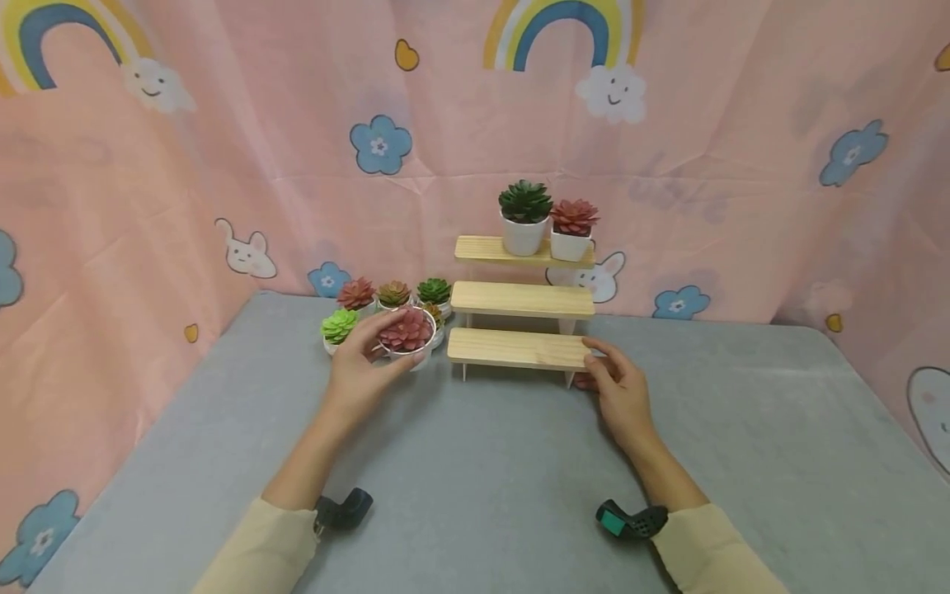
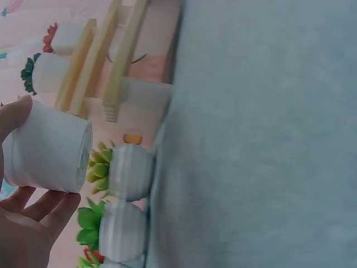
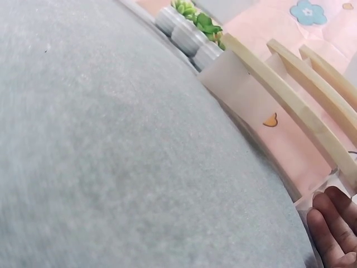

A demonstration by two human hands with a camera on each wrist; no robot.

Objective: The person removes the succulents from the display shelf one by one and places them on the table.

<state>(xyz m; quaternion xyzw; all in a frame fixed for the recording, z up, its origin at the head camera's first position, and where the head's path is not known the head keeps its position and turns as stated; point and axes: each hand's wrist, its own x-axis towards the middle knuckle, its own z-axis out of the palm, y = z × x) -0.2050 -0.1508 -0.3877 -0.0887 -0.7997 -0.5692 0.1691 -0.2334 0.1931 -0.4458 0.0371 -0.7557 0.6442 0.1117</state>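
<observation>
My left hand (image 1: 364, 355) holds a white pot by its sides, with a reddish-pink succulent (image 1: 406, 330) in it, raised in front of the other small pots. In the left wrist view the pot (image 2: 47, 148) is seen from its side and base, thumb above and fingers below. At the three-tier wooden display shelf (image 1: 519, 349), my right hand (image 1: 622, 398) grips the right end of the lowest board, some fingers below its edge. The right wrist view shows those fingers (image 3: 332, 218) beside the clear end support. A dark green succulent (image 1: 524, 202) and a red succulent (image 1: 574, 216) stand on the top board.
Left of the shelf, several potted succulents cluster on the grey table (image 1: 490, 478), among them a bright green one (image 1: 339, 326), a red one (image 1: 356, 293) and a dark green one (image 1: 434, 290). Behind hangs a pink printed cloth (image 1: 312, 140).
</observation>
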